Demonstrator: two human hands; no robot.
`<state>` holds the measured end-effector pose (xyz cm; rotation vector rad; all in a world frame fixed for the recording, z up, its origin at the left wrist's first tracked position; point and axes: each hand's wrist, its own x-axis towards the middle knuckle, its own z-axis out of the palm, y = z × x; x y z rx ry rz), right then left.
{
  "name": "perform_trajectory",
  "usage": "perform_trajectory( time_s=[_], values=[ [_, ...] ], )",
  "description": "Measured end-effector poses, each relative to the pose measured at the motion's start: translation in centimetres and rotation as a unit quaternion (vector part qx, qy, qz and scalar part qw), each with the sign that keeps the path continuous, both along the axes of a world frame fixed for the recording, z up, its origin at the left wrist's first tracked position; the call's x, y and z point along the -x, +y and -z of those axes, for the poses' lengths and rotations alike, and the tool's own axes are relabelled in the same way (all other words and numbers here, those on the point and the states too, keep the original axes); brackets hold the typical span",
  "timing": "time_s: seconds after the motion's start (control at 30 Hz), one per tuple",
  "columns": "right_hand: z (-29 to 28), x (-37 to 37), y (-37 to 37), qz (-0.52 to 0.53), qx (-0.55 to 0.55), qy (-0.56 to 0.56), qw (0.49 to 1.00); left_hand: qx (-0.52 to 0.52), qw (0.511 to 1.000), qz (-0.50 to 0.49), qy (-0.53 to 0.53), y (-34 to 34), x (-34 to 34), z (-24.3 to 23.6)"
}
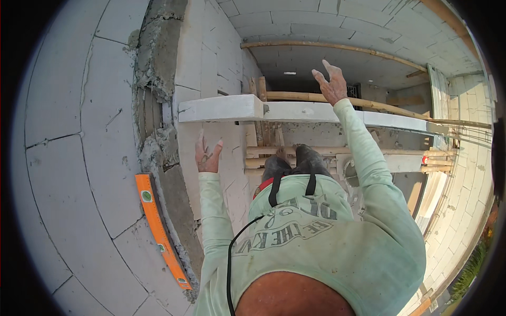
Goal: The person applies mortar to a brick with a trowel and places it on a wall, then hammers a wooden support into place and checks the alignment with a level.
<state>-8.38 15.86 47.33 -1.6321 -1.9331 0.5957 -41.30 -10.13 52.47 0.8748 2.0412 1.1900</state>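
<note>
My left hand [208,154] is raised with its fingers apart, just below the near side of a white lightweight block [219,109]. Whether the fingertips touch the wall behind them I cannot tell. That block sits at the left end of a narrow row of white blocks [305,111] running across in front of me. Over the row's middle, my right hand [332,85] reaches out, thumb and fingers spread, nothing in it. Both hands look dusty. An orange spirit level [162,231] with round and tube vials lies along the wall edge at my left.
A rough grey concrete strip [158,58] with an exposed gap runs up the left block wall [74,116]. Bamboo poles [337,48] cross beyond the row, and more bamboo poles [369,151] lie near my legs. A round dark container [350,171] stands right of my legs.
</note>
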Motion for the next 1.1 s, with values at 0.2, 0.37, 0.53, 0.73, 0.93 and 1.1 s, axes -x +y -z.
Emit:
perform_trajectory(
  time_s=[0.2,0.37,0.53,0.73,0.93,1.1],
  values=[
    [8.7,-16.0,-13.7,0.117,0.276,-0.170,0.939,-0.067,0.951,0.180,0.243,5.8,-1.1,1.3],
    [15.1,-19.7,-30.7,0.138,0.476,-0.190,0.848,-0.009,0.902,0.271,0.337,10.1,-0.9,3.5],
    [14.2,-16.1,-39.5,0.127,0.613,-0.174,0.760,0.057,0.873,0.318,0.366,11.1,1.2,5.3],
    [14.8,-13.2,-40.4,0.195,0.559,-0.118,0.797,0.058,0.881,0.324,0.340,11.1,1.2,5.9],
    [15.3,-13.2,-38.7,0.255,0.548,-0.100,0.790,0.056,0.876,0.329,0.348,10.5,2.0,6.1],
    [18.1,-13.6,-40.3,0.257,0.524,-0.095,0.806,0.063,0.870,0.334,0.357,10.7,2.6,5.4]
  ],
)
